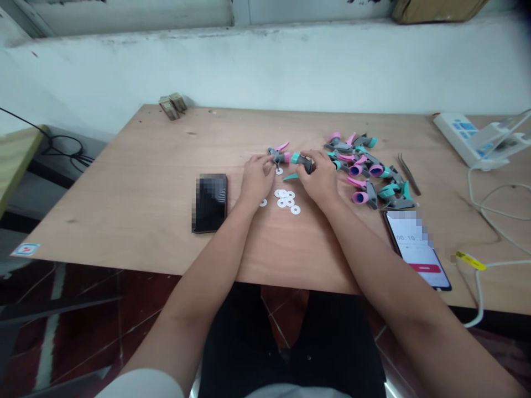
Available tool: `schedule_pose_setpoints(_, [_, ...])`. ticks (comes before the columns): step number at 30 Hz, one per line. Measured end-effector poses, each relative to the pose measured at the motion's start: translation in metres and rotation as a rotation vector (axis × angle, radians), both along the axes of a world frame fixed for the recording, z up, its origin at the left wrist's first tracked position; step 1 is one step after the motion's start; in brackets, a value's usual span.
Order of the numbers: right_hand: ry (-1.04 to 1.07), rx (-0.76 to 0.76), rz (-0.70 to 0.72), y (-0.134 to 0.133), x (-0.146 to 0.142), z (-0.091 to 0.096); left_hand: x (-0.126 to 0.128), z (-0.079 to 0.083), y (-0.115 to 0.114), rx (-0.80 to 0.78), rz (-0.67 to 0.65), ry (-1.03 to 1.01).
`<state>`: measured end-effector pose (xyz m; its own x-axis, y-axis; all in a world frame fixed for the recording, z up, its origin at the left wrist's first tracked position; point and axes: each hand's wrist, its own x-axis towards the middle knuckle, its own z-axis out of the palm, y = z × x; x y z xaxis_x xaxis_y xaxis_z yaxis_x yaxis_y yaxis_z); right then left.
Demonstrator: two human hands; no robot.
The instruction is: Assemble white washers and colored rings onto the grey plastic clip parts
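My left hand (257,178) grips a grey plastic part with a pink end (279,157), and a pink tab (282,146) sticks up from it. My right hand (319,177) holds a grey plastic part with a teal collar (301,161), end to end with the left hand's part. Just below them lie a white washer (279,171) and a small teal piece (291,177). Several white washers (285,200) are scattered under my hands. To the right is a heap of similar grey, pink and teal parts (365,168).
The plywood table (124,188) holds a black phone (210,203) on the left, and metal tweezers (409,174) and a phone showing a timer (415,249) on the right. A power strip (467,135) and white cables (481,204) lie at the right. A wall runs behind.
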<state>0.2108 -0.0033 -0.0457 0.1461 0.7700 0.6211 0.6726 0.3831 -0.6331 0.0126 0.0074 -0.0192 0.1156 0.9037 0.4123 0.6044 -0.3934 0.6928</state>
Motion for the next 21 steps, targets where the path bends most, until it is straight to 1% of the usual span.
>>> schedule_pose_setpoints(3, [-0.004, -0.044, -0.02, 0.007, 0.004, -0.01, 0.002, -0.005, 0.001, 0.014, -0.059, 0.15])
schedule_pose_setpoints(5, [-0.019, -0.076, -0.057, 0.012, 0.007, -0.016, 0.004, -0.007, 0.0, 0.001, -0.072, 0.212])
schedule_pose_setpoints(7, [-0.042, -0.086, -0.1, 0.015, 0.01, -0.019, 0.006, -0.007, -0.002, -0.016, -0.043, 0.235])
schedule_pose_setpoints(9, [-0.071, -0.051, -0.11, 0.016, 0.011, -0.018, 0.008, -0.005, -0.003, -0.026, 0.007, 0.228])
schedule_pose_setpoints(11, [-0.11, 0.008, -0.062, 0.013, 0.009, -0.014, 0.008, -0.004, -0.005, -0.028, 0.056, 0.215])
schedule_pose_setpoints(14, [-0.184, 0.035, 0.095, 0.006, 0.001, -0.004, 0.008, -0.001, -0.007, -0.025, 0.154, 0.202])
schedule_pose_setpoints(16, [-0.24, 0.004, 0.214, 0.002, -0.006, 0.0, 0.007, 0.0, -0.009, -0.028, 0.235, 0.201])
schedule_pose_setpoints(18, [-0.302, -0.041, 0.301, -0.001, -0.011, 0.001, 0.004, -0.001, -0.009, -0.028, 0.28, 0.205])
schedule_pose_setpoints(19, [-0.331, -0.063, 0.324, -0.002, -0.013, 0.0, 0.003, -0.001, -0.009, -0.026, 0.285, 0.211])
schedule_pose_setpoints(21, [-0.377, -0.094, 0.325, -0.003, -0.016, -0.002, -0.001, 0.0, -0.008, -0.028, 0.283, 0.231])
